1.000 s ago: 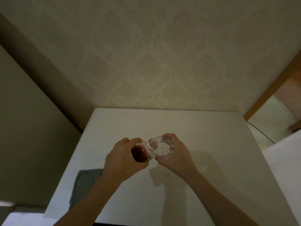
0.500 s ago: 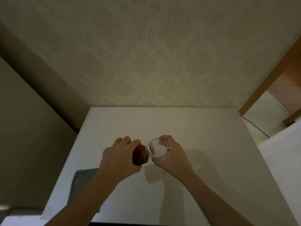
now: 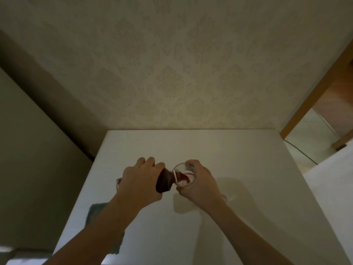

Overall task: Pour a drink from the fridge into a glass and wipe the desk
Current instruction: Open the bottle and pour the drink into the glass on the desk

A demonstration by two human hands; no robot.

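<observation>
My left hand (image 3: 140, 181) grips a clear bottle (image 3: 165, 182) of dark red drink, tipped to the right with its mouth over the rim of a small clear glass (image 3: 184, 175). My right hand (image 3: 200, 183) holds the glass from its right side, just above the white desk (image 3: 210, 150). Red liquid streams into the glass and swirls at its bottom. The bottle's base shows at the left of my left hand; most of its body is hidden by my fingers. A grey-green cloth (image 3: 95, 211) lies on the desk near its front left, partly under my left forearm.
A patterned wallpaper wall (image 3: 181, 64) rises right behind the desk. A plain wall stands close on the left. To the right are a wooden door frame (image 3: 313, 96) and a cable on the light floor.
The bottle has tilted further and red drink now flows into the glass, which held none before. Both hands stay together over the middle of the desk.
</observation>
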